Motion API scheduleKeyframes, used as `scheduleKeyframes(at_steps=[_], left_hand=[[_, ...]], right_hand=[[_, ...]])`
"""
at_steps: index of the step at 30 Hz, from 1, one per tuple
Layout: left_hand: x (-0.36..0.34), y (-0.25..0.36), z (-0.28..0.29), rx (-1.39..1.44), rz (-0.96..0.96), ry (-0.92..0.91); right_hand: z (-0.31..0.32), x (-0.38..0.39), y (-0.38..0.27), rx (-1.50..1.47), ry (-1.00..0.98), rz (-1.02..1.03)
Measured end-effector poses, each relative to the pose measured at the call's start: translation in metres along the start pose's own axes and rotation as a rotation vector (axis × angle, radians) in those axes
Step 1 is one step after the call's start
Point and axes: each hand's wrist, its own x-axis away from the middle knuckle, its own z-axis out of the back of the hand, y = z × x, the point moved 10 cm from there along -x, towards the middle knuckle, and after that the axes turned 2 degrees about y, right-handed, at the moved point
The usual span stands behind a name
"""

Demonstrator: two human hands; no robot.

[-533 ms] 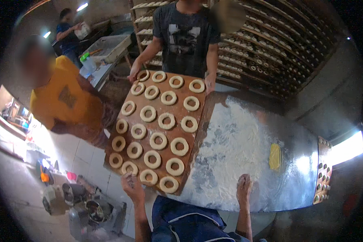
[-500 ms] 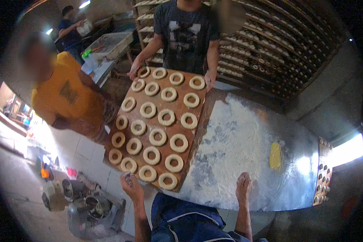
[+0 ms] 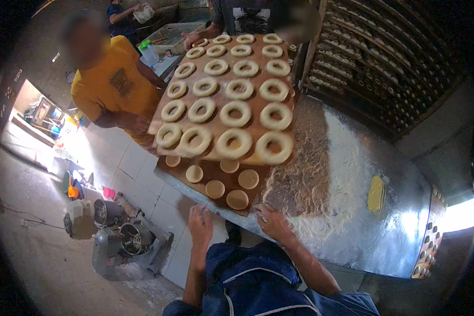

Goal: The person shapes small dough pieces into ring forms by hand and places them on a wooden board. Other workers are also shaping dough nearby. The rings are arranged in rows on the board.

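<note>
Both hands sit at the near edge of the floured worktop (image 3: 353,210), low in the centre of the frame. The left hand (image 3: 200,224) lies at the worktop's rim, fingers curled loosely, and I cannot tell whether it grips anything. The right hand (image 3: 271,221) rests just right of it, fingers bent on the flour, holding nothing that shows.

Straight above them, toward the frame's top, is the board (image 3: 218,176), brown and long, its long axis running from the hands up toward the person at the top centre, whose hand (image 3: 192,39) is at its far end. The near end is just above the fingertips; the left hand is closest to its lower corner, the right to the flour-side corner.

On the board a raised tray of dough rings (image 3: 234,113) fills the centre, and the small round discs (image 3: 226,184) lie on the bare near part, right in front of both hands. A person in a yellow shirt (image 3: 110,87) stands upper left, beside the board.
</note>
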Motion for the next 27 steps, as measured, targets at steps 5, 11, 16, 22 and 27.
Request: scheduleKeyframes(at_steps=[5,11,16,22,27], left_hand=[[-0.058,0.023,-0.040,-0.234,-0.328,0.033],[-0.081,-0.024,-0.089,-0.322,-0.166,-0.399],[-0.080,0.005,-0.067,-0.022,-0.230,-0.430],[-0.031,0.099,-0.106,0.310,-0.329,-0.669],[0.022,0.194,-0.199,0.424,-0.626,-0.584]], right_hand=[[-0.046,-0.046,-0.057,0.356,0.071,0.285],[-0.080,-0.078,-0.041,0.438,-0.167,0.038],[-0.069,-0.067,-0.022,-0.164,-0.107,-0.099],[0.059,0.037,0.046,0.028,0.144,-0.376],[0.165,0.099,0.141,0.187,0.482,-0.639]])
